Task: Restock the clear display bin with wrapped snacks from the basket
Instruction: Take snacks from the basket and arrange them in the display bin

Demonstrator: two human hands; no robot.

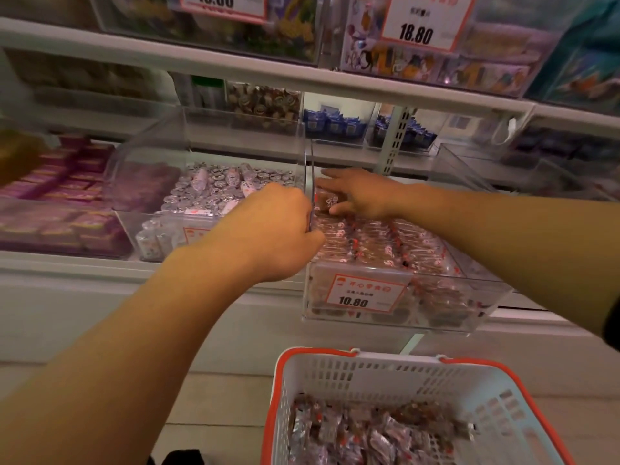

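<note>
My left hand (275,229) curls its grip over the left wall of the clear display bin (396,297), steadying it where it juts off the shelf edge; my right hand (360,196) reaches to the far left corner, fingers closed round a wrapped snack (330,202) pressed against that wall, so the row starts tight (the bin already looks well filled, rows packed flat toward the near front); the basket (385,374) sits on the floor just below and near me, more wrapped snacks heaped inside for short reaches.
</note>
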